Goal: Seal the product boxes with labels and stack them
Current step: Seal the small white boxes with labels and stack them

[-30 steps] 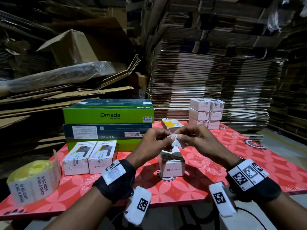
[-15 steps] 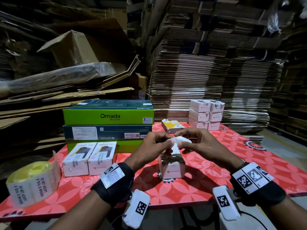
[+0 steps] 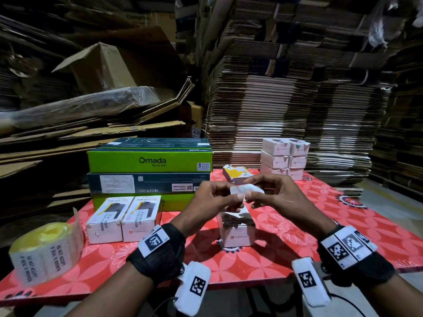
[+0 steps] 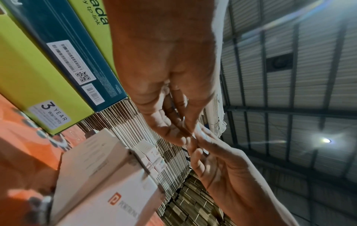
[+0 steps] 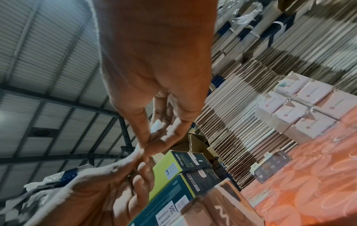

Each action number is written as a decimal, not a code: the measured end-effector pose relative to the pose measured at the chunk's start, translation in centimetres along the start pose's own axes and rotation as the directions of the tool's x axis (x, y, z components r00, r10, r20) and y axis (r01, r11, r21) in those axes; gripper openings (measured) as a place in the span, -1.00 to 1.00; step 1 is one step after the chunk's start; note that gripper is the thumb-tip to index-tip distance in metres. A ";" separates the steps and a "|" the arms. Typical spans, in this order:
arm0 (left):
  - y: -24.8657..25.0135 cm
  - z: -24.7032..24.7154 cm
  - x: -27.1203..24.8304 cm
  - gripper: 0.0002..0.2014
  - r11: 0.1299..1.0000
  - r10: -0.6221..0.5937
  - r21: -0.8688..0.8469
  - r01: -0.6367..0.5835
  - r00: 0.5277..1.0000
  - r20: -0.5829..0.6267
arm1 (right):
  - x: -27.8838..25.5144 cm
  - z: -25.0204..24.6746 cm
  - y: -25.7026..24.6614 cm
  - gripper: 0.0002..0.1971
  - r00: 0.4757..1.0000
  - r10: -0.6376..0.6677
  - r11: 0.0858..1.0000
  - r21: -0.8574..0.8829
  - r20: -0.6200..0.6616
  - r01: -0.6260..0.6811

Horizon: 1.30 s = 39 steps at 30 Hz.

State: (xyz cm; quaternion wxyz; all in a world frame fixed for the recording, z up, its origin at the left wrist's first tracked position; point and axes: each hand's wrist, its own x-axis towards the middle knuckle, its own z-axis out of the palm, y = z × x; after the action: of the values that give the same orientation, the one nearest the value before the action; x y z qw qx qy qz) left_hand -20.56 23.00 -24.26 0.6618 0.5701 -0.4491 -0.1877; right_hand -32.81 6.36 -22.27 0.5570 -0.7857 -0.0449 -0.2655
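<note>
Both hands meet above a white product box [image 3: 237, 229] that stands upright mid-table. Between them is a small white label [image 3: 246, 190]. My left hand [image 3: 219, 197] pinches its left end, and my right hand [image 3: 272, 193] pinches its right part with thumb and fingers. In the left wrist view the fingertips [image 4: 185, 137] of both hands touch above the same box [image 4: 108, 183]. The right wrist view shows the label [image 5: 157, 125] between my right fingers. A stack of white boxes [image 3: 285, 157] stands at the far right of the table. Two white boxes [image 3: 122, 219] lie side by side at left.
A roll of seal labels [image 3: 43, 252] lies at the table's near left corner. Green and blue Omada cartons [image 3: 150, 167] are stacked at the back, with a small yellow box [image 3: 238, 176] beside them. The red floral table [image 3: 343, 216] is ringed by piles of flattened cardboard [image 3: 286, 110].
The label has been pulled out flatter between the two hands, and the right hand has drawn slightly to the right. The box under them has stayed put.
</note>
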 end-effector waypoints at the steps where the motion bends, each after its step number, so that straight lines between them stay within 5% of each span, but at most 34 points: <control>1: 0.0 -0.2 0.0 -0.83 1.000 -0.011 -0.029 0.011 1.000 0.019 | 0.0 -0.2 0.0 -0.71 1.000 0.027 0.998 0.057 0.003 -0.027; 6: 0.2 -0.4 0.0 -0.93 0.978 -0.071 -0.191 0.079 0.996 0.050 | 0.2 -0.9 -0.2 -0.67 0.992 0.129 0.958 0.256 0.007 -0.127; 15: 0.2 -0.3 0.2 -0.78 0.983 -0.079 -0.166 0.082 0.997 0.020 | 0.2 -0.6 -0.5 -0.63 0.988 0.132 0.976 0.162 0.077 -0.143; 23: 0.6 -0.6 0.2 -0.74 0.981 -0.137 0.142 0.135 0.991 0.003 | -0.1 -1.1 -0.3 -0.87 0.996 0.089 0.996 -0.008 0.001 -0.089; 30: -0.1 -0.7 0.5 -0.44 0.786 -0.274 0.583 0.205 0.961 0.032 | -0.3 -1.4 0.9 -0.89 0.992 0.128 0.981 -0.145 0.002 -0.126; 39: -0.7 0.3 0.6 -0.40 0.720 -0.272 0.662 0.210 0.962 -0.010 | -1.0 -1.0 1.2 -0.92 0.991 0.134 0.931 -0.342 -0.015 -0.131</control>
State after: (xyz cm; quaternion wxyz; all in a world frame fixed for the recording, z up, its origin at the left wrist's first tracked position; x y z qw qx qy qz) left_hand -20.27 22.16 -24.65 0.3688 0.8106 -0.4367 -0.1273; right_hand -33.58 5.25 -23.49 0.4286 -0.8728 0.0524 -0.2276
